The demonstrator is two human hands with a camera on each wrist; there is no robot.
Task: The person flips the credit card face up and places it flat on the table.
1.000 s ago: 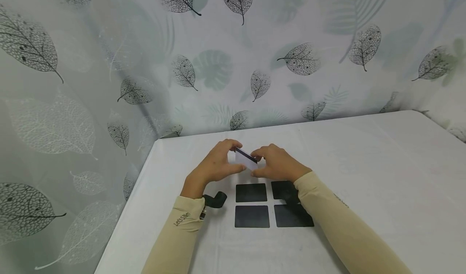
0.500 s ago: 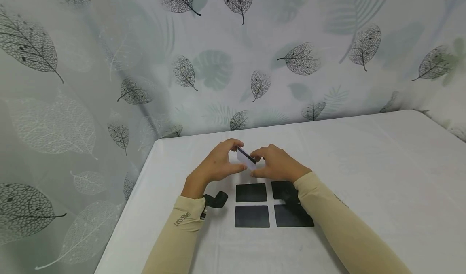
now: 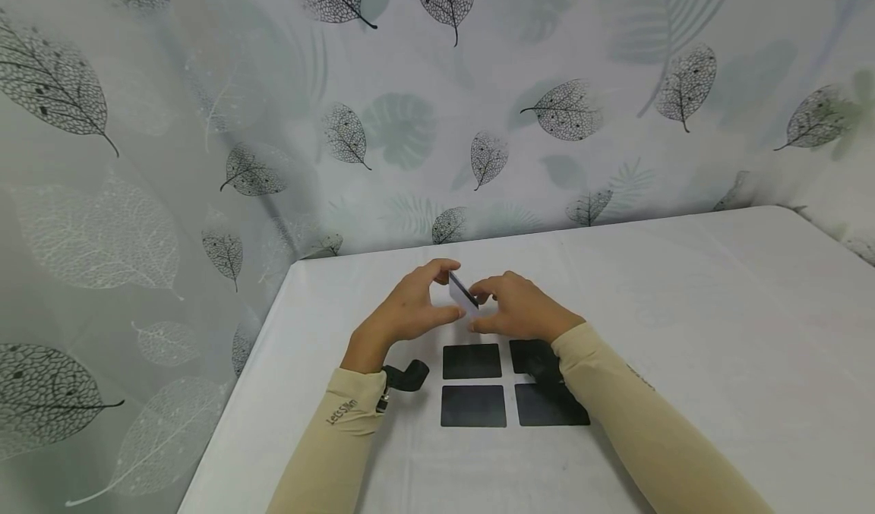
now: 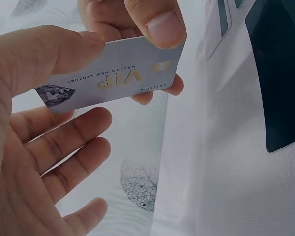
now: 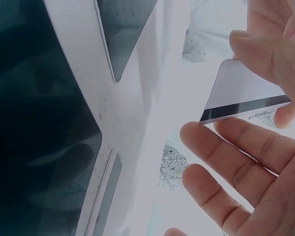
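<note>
A silvery-white VIP card (image 3: 458, 294) is held up between both hands over the far part of the table. In the left wrist view, the card (image 4: 130, 73) shows gold VIP lettering and a dark gem picture at one corner. My left hand (image 3: 413, 301) pinches one end, thumb on the printed face. My right hand (image 3: 522, 307) grips the opposite end between thumb and fingers. The card's other face, with a black stripe (image 5: 241, 106), shows in the right wrist view.
Several flat black rectangles lie in two rows nearer me, including a front left one (image 3: 473, 406) and a back left one (image 3: 472, 361). My right forearm (image 3: 636, 408) partly covers the right ones. A white cloth (image 3: 683, 309) covers the table; a leaf-patterned curtain (image 3: 437, 119) hangs behind.
The card has turned between my fingers, so its top edge slants more steeply and its face looks narrower. My left fingertips have shifted slightly to the right; my right hand is nearly still.
</note>
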